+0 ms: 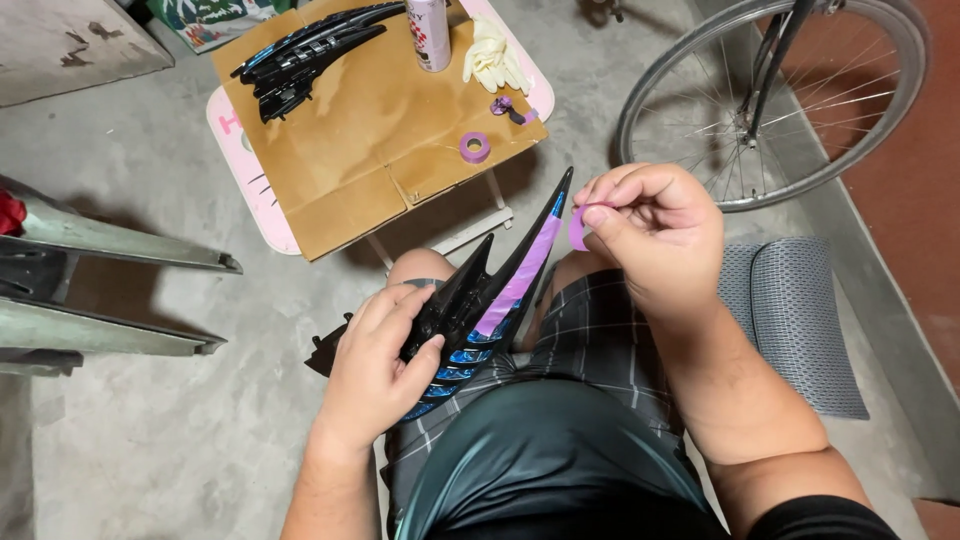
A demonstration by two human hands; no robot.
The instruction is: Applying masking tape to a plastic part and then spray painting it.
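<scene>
My left hand [378, 365] grips a glossy black pointed plastic panel [470, 300] with blue accents, resting it on my lap. A strip of purple masking tape [520, 275] runs along the panel's long spike. My right hand [650, 235] is raised beside the spike's tip, its fingers pinching a small piece of purple tape [577, 228].
A small pink table [232, 150] covered with brown cardboard [370, 130] stands ahead, holding a second black panel [305, 55], a spray can [430, 35], pale gloves [492, 55] and a purple tape roll [475, 147]. A bicycle wheel [770, 95] is at right, metal rails [110, 255] at left.
</scene>
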